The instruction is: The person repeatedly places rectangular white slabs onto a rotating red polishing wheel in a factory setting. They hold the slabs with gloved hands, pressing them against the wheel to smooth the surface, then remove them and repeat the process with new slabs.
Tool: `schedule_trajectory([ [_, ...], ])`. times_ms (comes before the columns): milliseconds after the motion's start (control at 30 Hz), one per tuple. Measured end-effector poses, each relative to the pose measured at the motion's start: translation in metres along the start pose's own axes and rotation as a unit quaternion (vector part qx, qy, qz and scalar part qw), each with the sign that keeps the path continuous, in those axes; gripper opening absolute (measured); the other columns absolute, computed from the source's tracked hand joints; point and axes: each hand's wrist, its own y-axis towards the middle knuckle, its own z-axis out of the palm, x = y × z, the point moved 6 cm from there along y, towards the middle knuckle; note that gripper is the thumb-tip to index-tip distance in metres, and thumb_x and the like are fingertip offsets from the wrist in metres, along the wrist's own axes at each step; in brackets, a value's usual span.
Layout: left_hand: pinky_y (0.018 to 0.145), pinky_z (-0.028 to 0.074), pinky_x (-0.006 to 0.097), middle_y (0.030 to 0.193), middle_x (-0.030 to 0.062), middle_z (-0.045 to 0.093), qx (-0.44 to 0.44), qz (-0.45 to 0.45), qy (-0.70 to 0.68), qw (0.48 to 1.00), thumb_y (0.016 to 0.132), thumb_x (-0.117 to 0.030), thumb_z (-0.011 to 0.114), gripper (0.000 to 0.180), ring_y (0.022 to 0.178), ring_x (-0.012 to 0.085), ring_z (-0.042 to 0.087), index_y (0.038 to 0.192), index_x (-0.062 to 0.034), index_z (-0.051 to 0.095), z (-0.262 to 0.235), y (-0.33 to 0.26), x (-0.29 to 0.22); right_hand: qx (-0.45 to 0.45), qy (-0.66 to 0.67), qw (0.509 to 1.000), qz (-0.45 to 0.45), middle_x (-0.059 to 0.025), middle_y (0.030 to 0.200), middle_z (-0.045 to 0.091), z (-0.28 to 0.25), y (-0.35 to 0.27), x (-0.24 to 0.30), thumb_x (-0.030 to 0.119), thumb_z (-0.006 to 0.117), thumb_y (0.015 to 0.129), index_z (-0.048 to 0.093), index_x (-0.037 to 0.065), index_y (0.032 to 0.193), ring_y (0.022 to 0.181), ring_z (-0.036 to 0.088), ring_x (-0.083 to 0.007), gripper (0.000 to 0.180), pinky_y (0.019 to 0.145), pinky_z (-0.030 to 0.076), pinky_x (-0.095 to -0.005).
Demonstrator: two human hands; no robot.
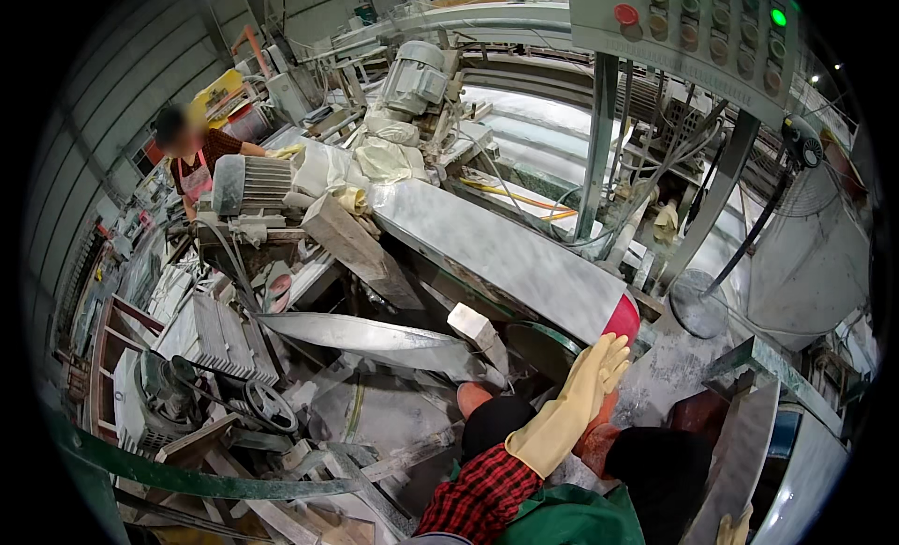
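Head view: gloved left hand [592, 372], fingers spread flat against the stone slab's [506, 255] red end; right hand's [735, 528] grip unclear.

A dust-caked machine bed [375, 409] carries a long grey stone slab [506, 255]. A white block [473, 325] and a wooden beam [351, 245] seem to rest beside it.

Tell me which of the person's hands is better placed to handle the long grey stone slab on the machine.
Probably the left hand: its yellow rubber glove is raised, fingers open, at the near red-marked end of the grey stone slab. The right hand sits low at the frame's bottom edge, barely visible, away from that end.
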Motion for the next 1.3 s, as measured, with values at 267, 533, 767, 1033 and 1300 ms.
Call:
schedule_trajectory([
  [267, 0.113, 0.041, 0.04, 0.148, 0.0141, 0.049, -0.031, -0.023, 0.005, 0.999, 0.101, -0.028, 0.059, 0.043, 0.135, 0.027, 0.049, 0.138, -0.0086, 0.048, -0.004, 0.003, 0.003, 0.015, 0.231, 0.969, 0.087, -0.0206, 0.142, 0.05, 0.018, 0.011, -0.029, 0.027, 0.065, 0.097, 0.042, 0.008, 0.145, 0.128, 0.048, -0.0341, 0.056, 0.109, 0.037, -0.0411],
  [533, 0.112, 0.043, 0.04, 0.144, 0.0134, 0.053, -0.02, -0.008, -0.005, 1.0, 0.101, -0.027, 0.058, 0.04, 0.129, 0.0269, 0.054, 0.137, -0.0108, 0.049, 0.008, 0.001, -0.01, 0.033, 0.253, 0.965, 0.055, -0.0237, 0.143, 0.049, 0.016, 0.011, -0.028, 0.024, 0.064, 0.098, 0.039, 0.003, 0.146, 0.13, 0.046, -0.0367, 0.058, 0.112, 0.034, -0.0411],
  [767, 0.112, 0.043, 0.041, 0.143, 0.0147, 0.053, -0.038, -0.004, -0.004, 0.999, 0.1, -0.029, 0.06, 0.043, 0.131, 0.0287, 0.053, 0.138, -0.0121, 0.048, 0.004, 0.0, -0.011, 0.01, 0.068, 0.998, 0.004, -0.023, 0.146, 0.046, 0.008, 0.007, -0.015, 0.019, 0.065, 0.097, 0.037, 0.002, 0.147, 0.132, 0.044, -0.0357, 0.059, 0.113, 0.033, -0.0403],
  [1033, 0.112, 0.043, 0.04, 0.143, 0.0142, 0.053, -0.056, 0.017, 0.0, 0.998, 0.1, -0.028, 0.061, 0.043, 0.13, 0.0284, 0.053, 0.138, -0.0119, 0.047, 0.013, -0.007, -0.02, 0.024, 0.101, 0.992, 0.065, -0.02, 0.146, 0.045, 0.011, 0.006, -0.017, 0.021, 0.062, 0.099, 0.036, 0.003, 0.148, 0.133, 0.043, -0.0337, 0.058, 0.113, 0.033, -0.0396],
  [1300, 0.114, 0.041, 0.042, 0.146, 0.0139, 0.051, -0.003, 0.02, 0.016, 1.0, 0.103, -0.026, 0.054, 0.038, 0.133, 0.0288, 0.051, 0.139, -0.0145, 0.047, 0.008, -0.003, -0.018, 0.034, 0.09, 0.995, 0.034, -0.0222, 0.146, 0.046, 0.001, -0.003, 0.008, 0.023, 0.062, 0.099, 0.038, 0.001, 0.146, 0.133, 0.044, -0.0356, 0.058, 0.114, 0.033, -0.041],
])
